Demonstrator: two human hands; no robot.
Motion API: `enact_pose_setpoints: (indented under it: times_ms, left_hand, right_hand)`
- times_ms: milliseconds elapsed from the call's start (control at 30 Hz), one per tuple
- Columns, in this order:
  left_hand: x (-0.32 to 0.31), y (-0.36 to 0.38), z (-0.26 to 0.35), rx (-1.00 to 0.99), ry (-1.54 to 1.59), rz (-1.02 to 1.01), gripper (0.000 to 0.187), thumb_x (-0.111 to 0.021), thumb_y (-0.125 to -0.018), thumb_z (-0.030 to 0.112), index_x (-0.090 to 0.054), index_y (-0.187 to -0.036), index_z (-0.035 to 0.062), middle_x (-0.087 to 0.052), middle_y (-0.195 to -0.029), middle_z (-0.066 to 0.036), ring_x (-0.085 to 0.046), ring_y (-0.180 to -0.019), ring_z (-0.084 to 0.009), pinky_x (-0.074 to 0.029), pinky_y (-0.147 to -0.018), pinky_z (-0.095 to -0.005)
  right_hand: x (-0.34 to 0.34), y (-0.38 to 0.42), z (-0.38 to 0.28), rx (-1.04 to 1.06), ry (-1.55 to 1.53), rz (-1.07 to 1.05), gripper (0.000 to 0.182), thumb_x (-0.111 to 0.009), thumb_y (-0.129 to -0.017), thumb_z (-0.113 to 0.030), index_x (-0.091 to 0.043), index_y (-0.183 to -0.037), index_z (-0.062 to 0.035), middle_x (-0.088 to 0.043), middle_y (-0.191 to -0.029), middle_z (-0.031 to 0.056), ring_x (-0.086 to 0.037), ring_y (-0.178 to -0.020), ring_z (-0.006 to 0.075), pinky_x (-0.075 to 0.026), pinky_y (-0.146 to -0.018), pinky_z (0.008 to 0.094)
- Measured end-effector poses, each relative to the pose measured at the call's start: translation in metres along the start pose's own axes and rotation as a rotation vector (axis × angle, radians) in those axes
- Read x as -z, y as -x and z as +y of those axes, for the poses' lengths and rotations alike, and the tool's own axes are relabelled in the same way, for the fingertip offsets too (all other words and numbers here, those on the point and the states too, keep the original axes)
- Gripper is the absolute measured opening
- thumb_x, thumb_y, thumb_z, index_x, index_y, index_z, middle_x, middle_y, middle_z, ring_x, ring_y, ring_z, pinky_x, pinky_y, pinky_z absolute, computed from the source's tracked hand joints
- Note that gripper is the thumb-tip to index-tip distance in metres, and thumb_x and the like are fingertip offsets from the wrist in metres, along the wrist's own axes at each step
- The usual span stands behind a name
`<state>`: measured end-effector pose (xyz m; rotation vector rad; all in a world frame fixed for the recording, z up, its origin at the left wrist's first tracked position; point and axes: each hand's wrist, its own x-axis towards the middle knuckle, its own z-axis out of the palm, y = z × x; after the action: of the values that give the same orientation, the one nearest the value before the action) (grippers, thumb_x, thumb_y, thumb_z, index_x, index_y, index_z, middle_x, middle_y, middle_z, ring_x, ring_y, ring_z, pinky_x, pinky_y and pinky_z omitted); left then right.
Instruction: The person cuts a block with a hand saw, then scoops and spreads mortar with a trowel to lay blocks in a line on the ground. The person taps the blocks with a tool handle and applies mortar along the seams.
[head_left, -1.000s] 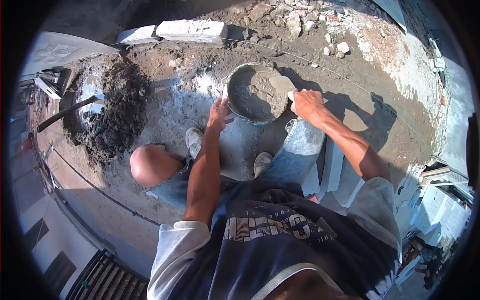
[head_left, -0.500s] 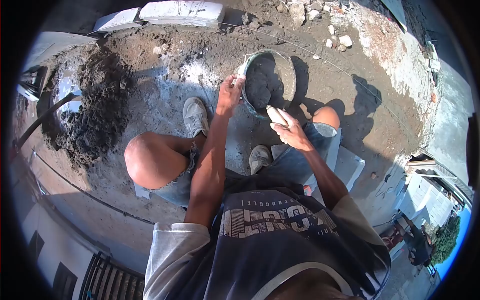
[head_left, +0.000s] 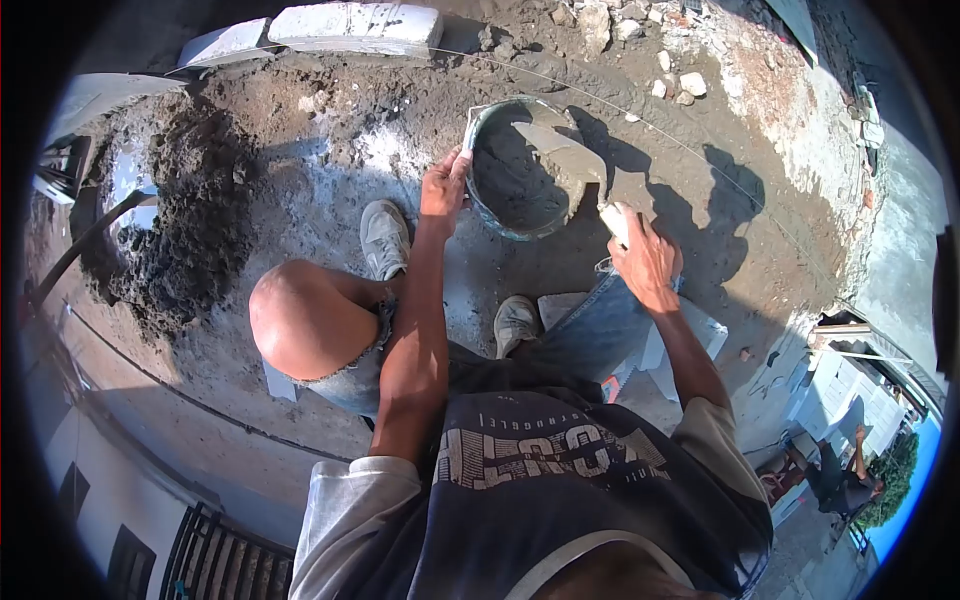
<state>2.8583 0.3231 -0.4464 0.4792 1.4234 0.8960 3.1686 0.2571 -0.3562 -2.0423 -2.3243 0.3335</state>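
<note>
A round bucket (head_left: 548, 234) holds wet grey mortar (head_left: 508, 172). Its left rim is in the grip of my left hand (head_left: 443, 192), thumb on top and fingers down the outside. My right hand (head_left: 648, 262) is closed around the pale handle of a trowel (head_left: 565, 150). The trowel's mortar-smeared blade reaches over the bucket's right side, with its tip above the mortar.
A heap of dark mortar (head_left: 190, 230) lies at left with a long tool handle (head_left: 95, 235) across it. White blocks (head_left: 355, 28) line the far edge under a taut string (head_left: 560, 78). Rubble (head_left: 690, 84) sits by the right wall. Another person (head_left: 840, 480) is at lower right.
My right hand has moved right, lifting the trowel so its blade now shows over the bucket. My left hand and the bucket have shifted slightly left. The far person has raised an arm.
</note>
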Motion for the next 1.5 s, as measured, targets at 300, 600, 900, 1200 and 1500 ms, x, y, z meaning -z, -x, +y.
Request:
enact_pose_setpoints:
  times_ms: [300,600,900,1200,1500]
  left_hand:
    - [-0.015,-0.002,-0.014,-0.015,-0.033,-0.131,0.053,-0.062,-0.098,0.044,-0.055,-0.142,0.0161,-0.065,-0.094,0.003,-0.06,-0.075,-0.0066,-0.054,-0.067,-0.0279]
    - [-0.012,0.01,-0.008,0.047,-0.058,-0.178,0.049,-0.065,-0.097,0.041,-0.062,-0.134,0.009,-0.046,-0.07,0.009,-0.043,-0.062,-0.0033,-0.043,-0.054,-0.0249]
    - [-0.002,-0.002,-0.003,0.071,0.006,-0.132,0.042,-0.065,-0.097,0.042,-0.066,-0.128,0.0138,-0.054,-0.076,0.01,-0.044,-0.062,-0.0017,-0.041,-0.055,-0.0226]
    - [0.0,-0.004,-0.004,0.059,0.055,-0.153,0.034,-0.064,-0.098,0.039,-0.068,-0.123,0.0171,-0.046,-0.068,0.012,-0.041,-0.057,-0.0014,-0.038,-0.052,-0.0203]
    - [0.003,-0.008,-0.018,0.063,0.01,-0.182,0.039,-0.067,-0.096,0.042,-0.067,-0.125,0.0161,-0.047,-0.073,0.01,-0.043,-0.062,-0.0036,-0.042,-0.055,-0.0243]
  right_hand:
    - [-0.1,-0.033,0.012,-0.145,-0.295,-0.388,0.062,-0.072,-0.083,-0.029,-0.051,-0.139,-0.0122,-0.068,-0.11,0.0268,-0.064,-0.103,0.046,-0.052,-0.089,0.05]
    - [-0.063,0.004,-0.023,-0.277,-0.778,-0.558,0.058,-0.074,-0.087,-0.039,-0.055,-0.132,-0.0064,-0.072,-0.09,0.016,-0.07,-0.084,0.0343,-0.054,-0.077,0.0413]
    - [-0.056,0.027,-0.019,-0.012,0.027,-0.033,0.048,-0.073,-0.081,-0.018,-0.054,-0.125,-0.0184,-0.061,-0.109,0.0115,-0.066,-0.094,0.0358,-0.054,-0.077,0.048]
    - [-0.007,0.007,0.017,-0.044,-0.062,-0.259,0.046,-0.065,-0.092,-0.036,-0.056,-0.131,-0.0126,-0.071,-0.101,0.0205,-0.069,-0.088,0.0401,-0.055,-0.076,0.0506]
    - [-0.095,-0.017,-0.015,-0.016,-0.623,-0.457,0.04,-0.068,-0.091,-0.036,-0.063,-0.12,-0.0095,-0.071,-0.09,0.016,-0.068,-0.073,0.0302,-0.052,-0.063,0.0403]
